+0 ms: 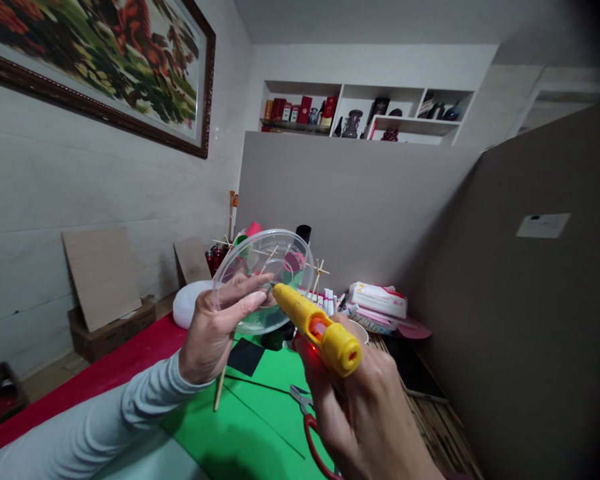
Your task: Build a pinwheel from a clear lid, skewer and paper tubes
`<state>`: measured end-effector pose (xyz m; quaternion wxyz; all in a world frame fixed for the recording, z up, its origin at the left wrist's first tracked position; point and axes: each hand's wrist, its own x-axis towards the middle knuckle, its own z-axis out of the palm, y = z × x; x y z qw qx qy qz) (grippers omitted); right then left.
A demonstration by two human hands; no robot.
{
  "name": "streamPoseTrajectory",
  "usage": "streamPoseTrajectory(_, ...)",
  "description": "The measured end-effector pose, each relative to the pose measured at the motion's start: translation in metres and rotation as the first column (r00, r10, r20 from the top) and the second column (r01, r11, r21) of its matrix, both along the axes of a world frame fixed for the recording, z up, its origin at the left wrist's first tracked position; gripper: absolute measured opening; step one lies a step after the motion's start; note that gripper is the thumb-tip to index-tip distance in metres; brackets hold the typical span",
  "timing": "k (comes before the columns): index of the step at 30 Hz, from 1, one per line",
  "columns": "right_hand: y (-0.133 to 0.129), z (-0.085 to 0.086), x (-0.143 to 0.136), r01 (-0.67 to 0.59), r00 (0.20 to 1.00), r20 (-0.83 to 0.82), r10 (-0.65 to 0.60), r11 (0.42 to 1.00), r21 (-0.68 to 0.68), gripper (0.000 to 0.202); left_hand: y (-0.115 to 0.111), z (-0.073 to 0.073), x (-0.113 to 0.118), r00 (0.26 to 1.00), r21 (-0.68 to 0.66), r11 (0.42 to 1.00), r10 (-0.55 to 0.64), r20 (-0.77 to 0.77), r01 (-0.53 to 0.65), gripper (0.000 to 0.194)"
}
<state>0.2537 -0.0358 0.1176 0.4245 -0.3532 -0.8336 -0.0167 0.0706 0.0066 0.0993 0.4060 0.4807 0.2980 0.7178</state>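
Framed painting [105, 60] on pale wall [80, 187]; grey partition [355, 193].

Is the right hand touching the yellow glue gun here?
Touching: the head view shows the right hand wrapped around the yellow glue gun, beneath its barrel.

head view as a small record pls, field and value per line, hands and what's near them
left hand: holds clear plastic lid
right hand: grips yellow glue gun, pointed toward the lid
below left hand: wooden stick; whether held, cannot tell
on green sheet: black square, red-handled scissors
beyond right hand: white packet
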Motion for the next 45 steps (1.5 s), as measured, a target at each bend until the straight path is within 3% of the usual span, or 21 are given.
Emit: streamPoseTrajectory(45,-0.0019,-0.0012,0.0033,-0.002,1.0,0.026,0.003,0.999,-0.032,0.015,-0.0012,0.002,0.0006,1.0,-0.002,1.0,-0.019,0.013,0.019,0.019)
